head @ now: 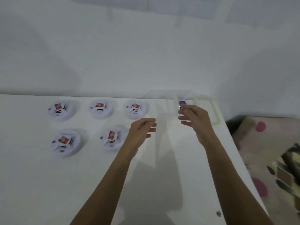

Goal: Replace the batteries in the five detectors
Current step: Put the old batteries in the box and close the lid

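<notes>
Your left hand [142, 129] hovers over the white surface [48, 184] with its fingers loosely stretched out, holding nothing. It sits just to the right of the front-right detector [110, 146]. Your right hand [194, 119] is raised farther back and to the right, and its thumb and forefinger pinch the lower end of a small purple-and-yellow battery [181, 103], which stands upright above the fingertips. Motion blur softens that grip, so the exact finger contact is hard to read.

Five white round detectors lie on the surface to your left in two rows. At the back are the back-left detector [52, 115], the back-middle detector [97, 115] and the back-right detector [129, 114]. In front are the front-left detector [73, 148] and the front-right one. Each shows a red battery [58, 106] at its centre.

Behind your right hand, at the far right corner of the surface, stands a clear container [215, 116], blurred and faint. Beyond the right edge of the surface lies a pale rug with pink spots [260, 126].
</notes>
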`<state>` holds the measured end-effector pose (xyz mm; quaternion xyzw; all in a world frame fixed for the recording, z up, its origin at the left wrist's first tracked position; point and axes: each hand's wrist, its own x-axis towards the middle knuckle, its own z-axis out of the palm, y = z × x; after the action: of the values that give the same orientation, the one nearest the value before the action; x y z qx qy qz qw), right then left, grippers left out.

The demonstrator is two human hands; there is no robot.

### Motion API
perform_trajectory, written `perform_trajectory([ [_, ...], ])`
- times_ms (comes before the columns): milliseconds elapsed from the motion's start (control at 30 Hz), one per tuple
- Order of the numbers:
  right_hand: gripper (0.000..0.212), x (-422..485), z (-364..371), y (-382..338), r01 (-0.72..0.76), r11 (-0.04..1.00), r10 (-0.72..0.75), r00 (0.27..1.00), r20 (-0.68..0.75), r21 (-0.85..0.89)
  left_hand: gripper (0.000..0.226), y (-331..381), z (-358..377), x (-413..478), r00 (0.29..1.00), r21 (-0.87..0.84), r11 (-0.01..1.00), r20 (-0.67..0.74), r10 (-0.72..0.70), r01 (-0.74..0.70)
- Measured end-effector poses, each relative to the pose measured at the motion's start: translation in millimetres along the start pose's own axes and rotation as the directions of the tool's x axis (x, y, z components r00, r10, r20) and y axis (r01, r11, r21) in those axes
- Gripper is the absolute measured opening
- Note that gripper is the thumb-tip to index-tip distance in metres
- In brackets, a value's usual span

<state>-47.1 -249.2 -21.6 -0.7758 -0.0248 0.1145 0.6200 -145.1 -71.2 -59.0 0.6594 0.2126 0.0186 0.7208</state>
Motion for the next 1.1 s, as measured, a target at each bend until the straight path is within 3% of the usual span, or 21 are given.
perform_trajectory([
  [300, 0.021, 55.4, -110.6, 59.0, -0.053, 0.993, 0.027, 0.973, -0.231, -0.105, 0.026, -10.0, 123.7, 35.5, 0.972, -0.019, 0.972, 0.016, -0.235, 0.235],
  [500, 0.047, 90.3, -142.4, 93.3, -0.194, 0.912, 0.091, 0.954, -0.284, -0.361, 0.044, -15.4, 162.9, 70.9, 0.91, -0.124, 0.902, 0.007, -0.415, 0.413],
  [633, 0.063, 105.9, -149.1, 102.1, -0.259, 0.821, 0.129, 0.953, -0.276, -0.509, 0.048, -16.0, 176.0, 83.6, 0.891, -0.186, 0.878, -0.03, -0.454, 0.441],
  [800, 0.052, 119.7, -153.5, 112.8, -0.274, 0.742, 0.146, 0.957, -0.252, -0.612, 0.042, -15.6, 192.3, 91.8, 0.897, -0.184, 0.893, -0.094, -0.433, 0.411],
  [933, 0.039, 123.8, -158.4, 121.8, -0.259, 0.772, 0.12, 0.956, -0.267, -0.581, 0.041, -13.2, 196.7, 95.2, 0.898, -0.175, 0.898, -0.115, -0.425, 0.403],
  [1033, 0.023, 123.8, -162.6, 125.9, -0.293, 0.866, 0.172, 0.936, -0.307, -0.406, 0.04, -12.0, 194.4, 93.5, 0.896, -0.152, 0.897, -0.104, -0.431, 0.414],
  [1100, 0.024, 121.4, -164.7, 126.5, -0.3, 0.916, 0.205, 0.921, -0.332, -0.265, 0.038, -12.7, 190.0, 87.6, 0.894, -0.126, 0.894, -0.078, -0.441, 0.43],
])
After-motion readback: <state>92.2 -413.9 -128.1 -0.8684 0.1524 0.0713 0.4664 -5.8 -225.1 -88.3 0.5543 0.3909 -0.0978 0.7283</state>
